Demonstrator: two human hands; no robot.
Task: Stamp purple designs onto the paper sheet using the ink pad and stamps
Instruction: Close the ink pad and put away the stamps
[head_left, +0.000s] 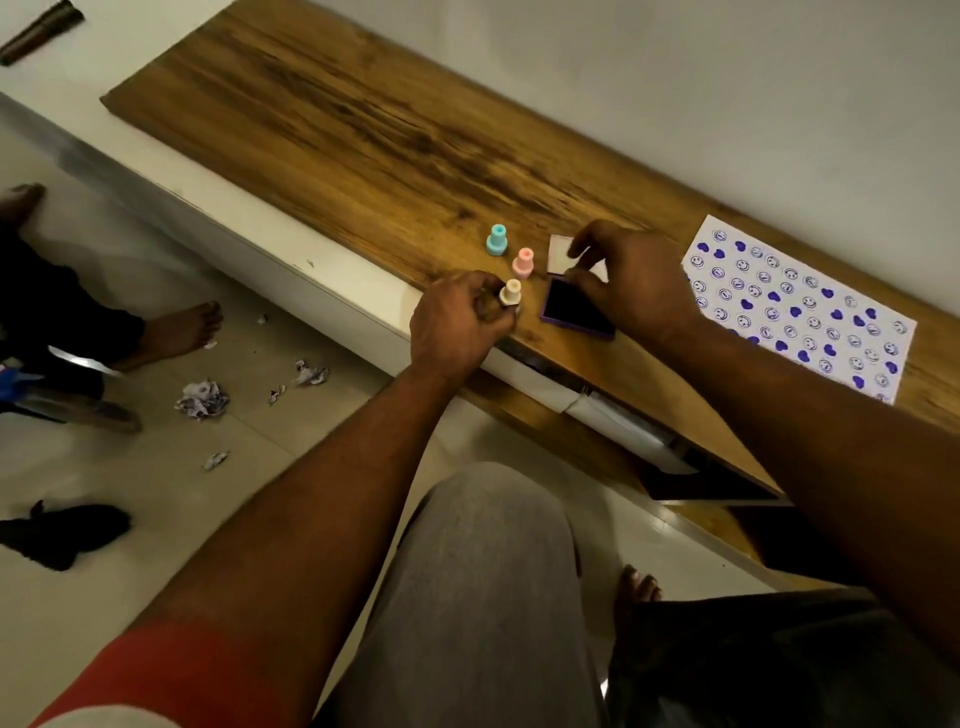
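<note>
The paper sheet (800, 312), at three o'clock, was nearly filled with purple hearts and smileys. The left hand (457, 325) gripped a cream stamp (510, 292); the right hand (631, 283) pinched the ink pad (574, 312) lid (560, 254), suggesting work was finishing.

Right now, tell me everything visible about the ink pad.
The ink pad is a flat square with a dark, near-black inking face in a purple rim. It lies open and face up on the wooden shelf, near the front edge. The right hand rests over its far corner; the cream stamp stands just left.
</note>
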